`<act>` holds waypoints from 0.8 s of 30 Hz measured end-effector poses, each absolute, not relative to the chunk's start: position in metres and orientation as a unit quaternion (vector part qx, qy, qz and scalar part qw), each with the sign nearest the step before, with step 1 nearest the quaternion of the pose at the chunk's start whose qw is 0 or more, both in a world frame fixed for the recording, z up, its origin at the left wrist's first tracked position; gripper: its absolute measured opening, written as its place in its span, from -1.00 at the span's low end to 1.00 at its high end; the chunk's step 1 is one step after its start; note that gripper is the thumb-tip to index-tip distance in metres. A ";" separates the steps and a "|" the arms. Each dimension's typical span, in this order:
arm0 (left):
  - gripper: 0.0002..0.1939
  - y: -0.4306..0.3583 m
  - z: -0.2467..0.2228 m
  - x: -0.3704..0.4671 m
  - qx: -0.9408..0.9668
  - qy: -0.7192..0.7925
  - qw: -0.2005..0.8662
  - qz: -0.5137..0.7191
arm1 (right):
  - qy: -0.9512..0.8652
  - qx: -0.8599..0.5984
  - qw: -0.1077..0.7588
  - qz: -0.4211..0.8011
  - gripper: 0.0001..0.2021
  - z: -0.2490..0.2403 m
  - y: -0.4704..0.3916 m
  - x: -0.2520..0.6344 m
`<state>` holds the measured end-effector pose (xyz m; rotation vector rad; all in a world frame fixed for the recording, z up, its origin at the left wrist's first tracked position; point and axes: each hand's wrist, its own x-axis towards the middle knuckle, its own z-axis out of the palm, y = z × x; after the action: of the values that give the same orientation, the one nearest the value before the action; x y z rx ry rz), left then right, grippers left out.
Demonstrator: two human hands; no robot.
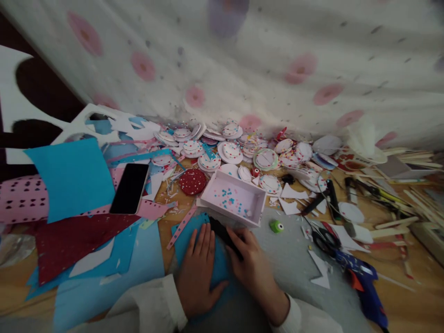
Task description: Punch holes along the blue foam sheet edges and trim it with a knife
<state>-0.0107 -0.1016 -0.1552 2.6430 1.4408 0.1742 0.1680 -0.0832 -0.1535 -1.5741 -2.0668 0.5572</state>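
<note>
Fingers stretched out, my left hand [199,273] lies flat on a sheet of blue paper [222,266] on the grey mat [294,268]. My right hand [253,266] is closed around a slim black utility knife [224,235], which slants up and left across the sheet's right side. The knife's far end is near my left fingertips; I cannot make out a blade. Just beyond both hands stands a white paper box [234,196] holding small blue and pink paper bits. A pink dotted strip [181,227] lies by the sheet's left edge.
Layered paper discs [231,150] crowd the back, before a flowered curtain [194,55]. Left are a phone [130,188], blue paper [74,178] and dark red paper [76,240]. Right are a green punch [276,225], scissors [326,241], a blue glue gun [367,286] and wooden sticks [391,226].
</note>
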 end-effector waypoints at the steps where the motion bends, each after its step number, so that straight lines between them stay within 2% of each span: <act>1: -0.02 -0.102 -0.156 -0.011 0.875 0.477 0.063 0.058 | -0.756 -0.574 0.242 0.201 -0.53 -0.154 -0.083 0.168; 14: -0.03 -0.100 -0.155 -0.012 0.880 0.464 0.055 0.086 | -0.748 -0.566 0.283 0.199 -0.60 -0.154 -0.092 0.169; 16: -0.13 -0.098 -0.155 -0.012 0.875 0.470 0.048 0.105 | -0.742 -0.576 0.286 0.188 -0.60 -0.153 -0.104 0.182; 20: -0.62 -0.089 -0.147 -0.019 0.854 0.484 0.051 0.183 | -0.744 -0.591 0.288 0.120 -0.60 -0.154 -0.129 0.216; 24: -0.71 -0.071 -0.115 -0.042 0.788 0.525 0.059 0.315 | -0.767 -0.576 0.280 0.040 -0.61 -0.161 -0.144 0.243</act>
<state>-0.0422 -0.0712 -0.1146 2.3874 1.5904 0.9545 0.2434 -0.1441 -0.1606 -1.5434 -2.0574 0.1071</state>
